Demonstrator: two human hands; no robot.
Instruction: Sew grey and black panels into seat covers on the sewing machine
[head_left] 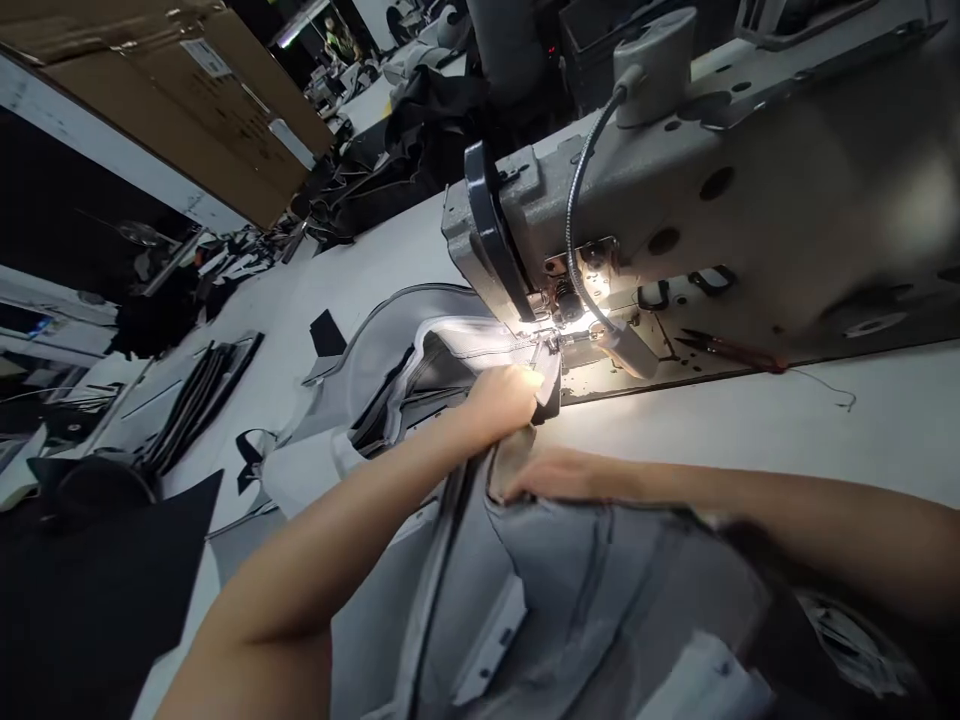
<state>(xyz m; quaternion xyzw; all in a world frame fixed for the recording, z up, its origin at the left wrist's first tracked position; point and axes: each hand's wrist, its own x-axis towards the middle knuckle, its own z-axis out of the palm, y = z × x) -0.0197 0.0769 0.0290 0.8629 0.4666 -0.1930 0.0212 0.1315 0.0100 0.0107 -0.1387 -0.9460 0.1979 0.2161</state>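
Left grip [504, 400] holds grey fabric [480, 342] over white table [660, 422], cardboard box [195, 115] beyond.

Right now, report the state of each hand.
Left hand: closed on the pale fabric beside the sewing machine's needle area.
Right hand: at the gray fabric's folded edge; blurred, so whether its grip is closed can't be told.

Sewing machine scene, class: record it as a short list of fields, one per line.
Machine: grey sewing machine, needle area lit
Left hand: gripping grey fabric beside the needle area
Right hand: at a fold of the fabric, fingers blurred
Tool: orange-handled, pointed, lying under the machine's arm
Table: white
Background: cardboard box, upper left
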